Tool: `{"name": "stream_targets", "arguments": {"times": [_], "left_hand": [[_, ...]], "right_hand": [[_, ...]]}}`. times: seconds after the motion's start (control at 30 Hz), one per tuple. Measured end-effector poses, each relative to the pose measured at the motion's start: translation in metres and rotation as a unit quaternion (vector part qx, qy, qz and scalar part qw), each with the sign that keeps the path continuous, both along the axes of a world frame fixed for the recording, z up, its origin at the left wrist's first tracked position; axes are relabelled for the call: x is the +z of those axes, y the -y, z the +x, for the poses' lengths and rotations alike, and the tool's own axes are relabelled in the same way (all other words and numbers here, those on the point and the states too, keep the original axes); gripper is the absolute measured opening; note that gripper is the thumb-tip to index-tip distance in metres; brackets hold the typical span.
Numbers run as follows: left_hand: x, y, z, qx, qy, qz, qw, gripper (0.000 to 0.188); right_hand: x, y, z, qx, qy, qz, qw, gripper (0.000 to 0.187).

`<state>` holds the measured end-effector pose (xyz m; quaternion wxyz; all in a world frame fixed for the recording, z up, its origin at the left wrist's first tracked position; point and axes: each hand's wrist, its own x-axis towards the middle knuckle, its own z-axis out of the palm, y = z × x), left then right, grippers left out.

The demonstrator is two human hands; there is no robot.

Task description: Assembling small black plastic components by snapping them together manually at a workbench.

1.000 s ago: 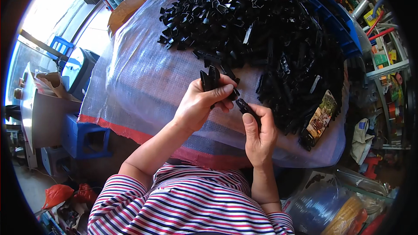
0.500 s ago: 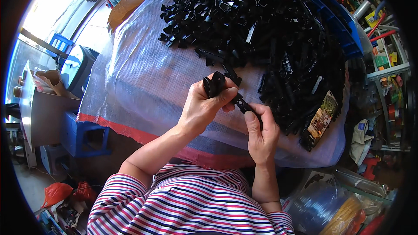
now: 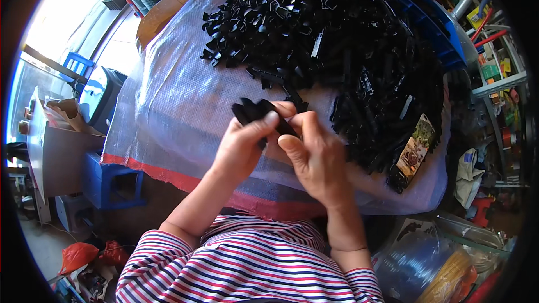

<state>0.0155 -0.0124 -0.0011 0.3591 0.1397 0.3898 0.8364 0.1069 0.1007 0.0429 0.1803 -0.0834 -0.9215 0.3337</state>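
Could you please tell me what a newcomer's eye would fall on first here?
Probably the big heap of black pieces, from top centre to the right on a pale woven sheet. Next, near the middle, the left hand holding a few black parts, with the right hand close against them. Then the colourful picture-printed object at the heap's lower right edge.

Right hand (image 3: 319,160) apparently slightly blurry
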Motion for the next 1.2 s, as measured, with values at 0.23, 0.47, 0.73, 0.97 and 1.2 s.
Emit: {"name": "stream_targets", "arguments": {"times": [0.23,0.47,0.73,0.97,1.2], "left_hand": [[-0.003,0.014,-0.059,-0.021,0.095,0.089,0.991,0.024],[-0.002,-0.006,-0.087,0.283,-0.538,-0.426,0.67,0.033],[0.0,-0.013,-0.076,0.162,-0.608,-0.439,0.641,0.028],[-0.004,-0.003,-0.072,0.154,-0.45,-0.322,0.819,0.02],[0.0,-0.001,-0.07,0.111,-0.365,-0.216,0.899,0.015]], "right_hand": [[-0.011,-0.056,-0.006,-0.083,0.104,0.409,0.903,0.015],[-0.013,-0.039,0.0,-0.08,-0.017,0.238,0.968,0.03],[-0.01,-0.024,0.018,-0.013,-0.044,-0.017,0.999,0.018],[-0.023,-0.014,0.018,-0.037,-0.017,-0.156,0.987,0.02],[-0.023,-0.01,-0.006,-0.033,-0.113,-0.087,0.989,0.03]]}}
